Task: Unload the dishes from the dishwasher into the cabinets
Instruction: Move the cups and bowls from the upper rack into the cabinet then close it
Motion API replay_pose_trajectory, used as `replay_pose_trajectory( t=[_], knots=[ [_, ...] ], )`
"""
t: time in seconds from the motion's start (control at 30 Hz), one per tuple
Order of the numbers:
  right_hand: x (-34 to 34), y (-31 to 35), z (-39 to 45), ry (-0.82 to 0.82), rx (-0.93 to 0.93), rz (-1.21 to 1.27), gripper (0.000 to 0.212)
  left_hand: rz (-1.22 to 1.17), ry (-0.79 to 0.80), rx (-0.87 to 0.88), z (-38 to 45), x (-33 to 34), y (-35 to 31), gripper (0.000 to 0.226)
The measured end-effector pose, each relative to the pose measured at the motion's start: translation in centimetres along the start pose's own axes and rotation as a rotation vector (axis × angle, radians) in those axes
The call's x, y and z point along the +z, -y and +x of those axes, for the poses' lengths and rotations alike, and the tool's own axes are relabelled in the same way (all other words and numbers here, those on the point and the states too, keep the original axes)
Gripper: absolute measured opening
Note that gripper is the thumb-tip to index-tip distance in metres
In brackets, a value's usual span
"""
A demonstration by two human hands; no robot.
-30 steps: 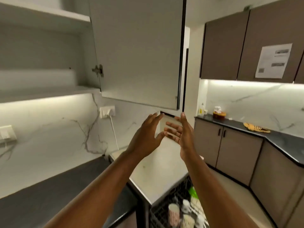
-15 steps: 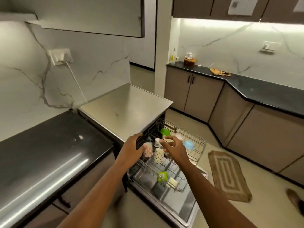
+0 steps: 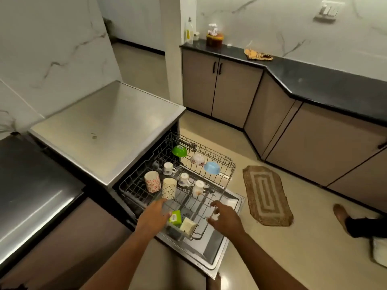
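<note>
Both hands hold nothing, fingers loosely spread. The left hand (image 3: 154,218) is just below a diamond-patterned cup (image 3: 168,188) in the pulled-out dishwasher rack (image 3: 228,164); the right hand (image 3: 225,218) hovers at the rack's front edge. A green bowl (image 3: 179,150) and a blue bowl (image 3: 212,167) lie in the rack's far part.

Your two forearms are bare right up to the bottom edge of the view, with no sleeve, watch or band showing on either. Your left hand (image 3: 154,218) and right hand (image 3: 225,218) wear no gloves and no rings that can be made out. At the right edge, your bare foot (image 3: 340,214) shows below a dark trouser cuff (image 3: 364,227), and something white (image 3: 380,251) sits just beneath it, too cropped to identify.
</note>
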State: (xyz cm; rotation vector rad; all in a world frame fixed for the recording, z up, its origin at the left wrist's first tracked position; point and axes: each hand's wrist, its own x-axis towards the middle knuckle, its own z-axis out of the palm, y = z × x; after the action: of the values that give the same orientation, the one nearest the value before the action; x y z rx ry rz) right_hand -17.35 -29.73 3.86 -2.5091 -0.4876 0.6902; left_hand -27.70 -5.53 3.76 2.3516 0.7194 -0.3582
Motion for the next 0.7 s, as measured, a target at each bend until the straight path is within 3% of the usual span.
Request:
replay_pose_trajectory(
  t=[0.2,0.43,0.63,0.7],
  knots=[
    [3.9,-3.4,7.2,0.204,-0.127,-0.191,0.057,0.154,-0.003,-0.048,6.8,5.3,0.9,0.048],
    [11.8,-6.1,14.4,0.365,-0.345,-0.415,0.062,0.429,0.063,0.035,14.8,11.3,4.2,0.06],
    [17.8,-7.9,20.0,0.479,-0.552,-0.65,0.055,0.596,0.304,0.001,19.4,17.5,7.2,0.08],
    [19.1,-8.1,21.4,0.507,-0.618,-0.691,0.056,0.61,0.304,-0.03,20.6,18.6,7.9,0.08]
  ],
)
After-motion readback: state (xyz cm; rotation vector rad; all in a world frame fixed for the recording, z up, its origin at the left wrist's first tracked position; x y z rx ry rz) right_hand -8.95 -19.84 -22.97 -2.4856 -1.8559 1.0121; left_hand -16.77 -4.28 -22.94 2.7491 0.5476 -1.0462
